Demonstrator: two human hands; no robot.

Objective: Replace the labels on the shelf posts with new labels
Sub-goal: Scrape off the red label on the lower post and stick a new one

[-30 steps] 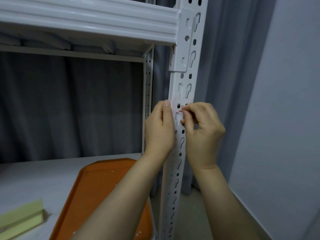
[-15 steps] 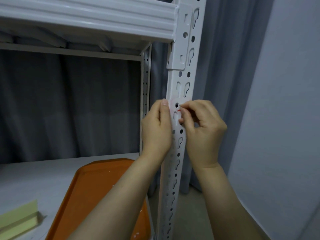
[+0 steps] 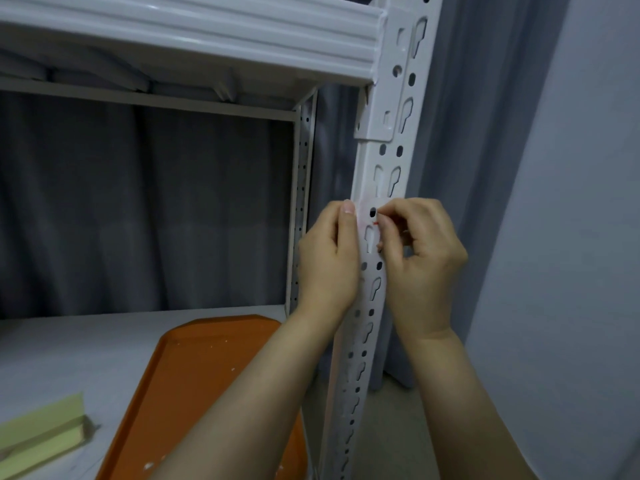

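Note:
A white perforated shelf post point(image 3: 389, 161) runs top to bottom right of centre. On it, between my hands, sits a thin whitish label point(image 3: 364, 216) with a small red mark. My left hand point(image 3: 329, 261) rests flat against the post's left side, thumb up beside the label. My right hand point(image 3: 420, 254) has its thumb and forefinger pinched on the label's right edge at the red mark. Most of the label is hidden by my fingers or blends with the post.
An orange tray point(image 3: 194, 389) with small white scraps lies on the lower shelf board point(image 3: 69, 351). A pale yellow-green folded pad point(image 3: 41, 434) is at the bottom left. The upper shelf beam point(image 3: 194, 32) crosses above. Grey curtain behind, grey wall point(image 3: 571, 237) at right.
Both hands stay at the same spot on the post. The right fingers have shifted slightly at the label's edge; the view has drifted a little.

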